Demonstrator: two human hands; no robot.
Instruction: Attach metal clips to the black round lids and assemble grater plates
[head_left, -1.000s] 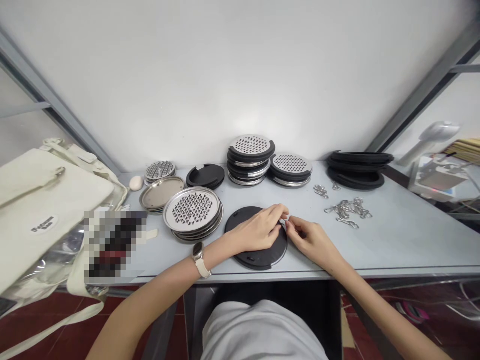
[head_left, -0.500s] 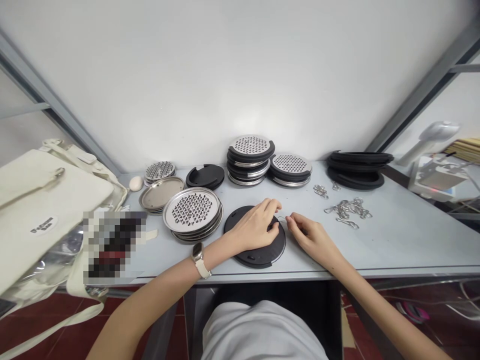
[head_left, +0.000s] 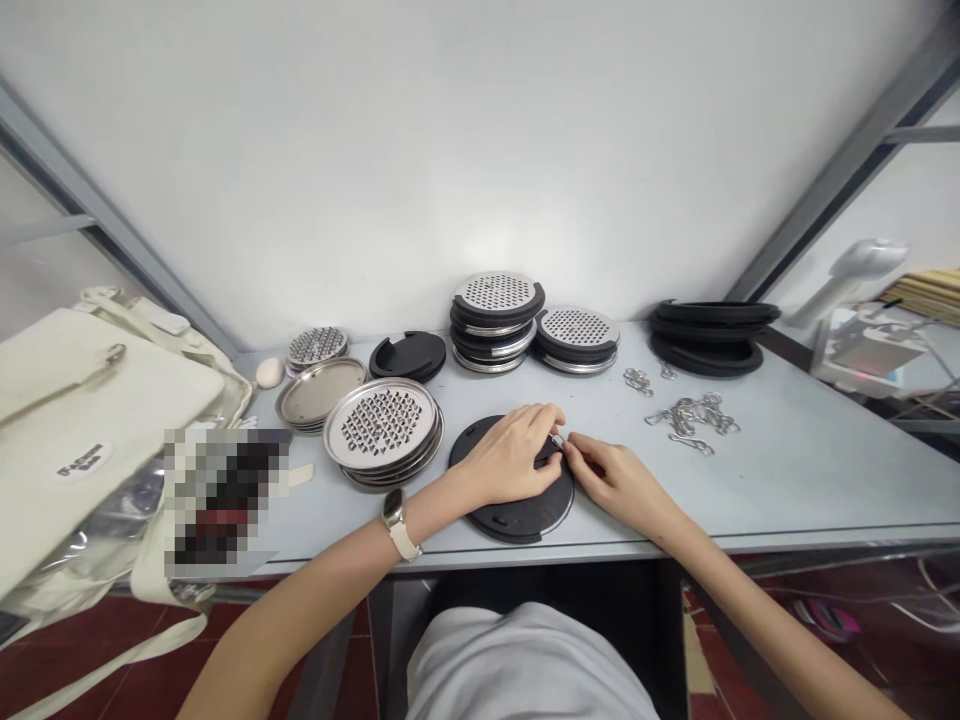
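A black round plastic grater holder [head_left: 517, 518] lies flat near the table's front edge. My left hand [head_left: 517, 455] rests over it, palm down, its fingers and thumb bent around the right rim. At that rim my right hand [head_left: 611, 478] pinches a small metal wire clip [head_left: 556, 440] between thumb and fingertips. The clip touches or lies very close to the holder's edge; the fingers partly hide it. Left of the holder is a stack of round metal grater plates [head_left: 384, 425]. To the right lies a loose pile of wire clips [head_left: 694, 418].
Finished-looking round graters in black rims [head_left: 499, 325] stand stacked at the back, with another grater stack [head_left: 577, 335] beside them. Black holders [head_left: 712, 340] are piled back right. Plain metal discs [head_left: 321, 390] and a cream bag [head_left: 112, 420] are at left.
My right hand has moved slightly left, bringing the wire clip up to the holder's rim. My left hand stays on the holder.
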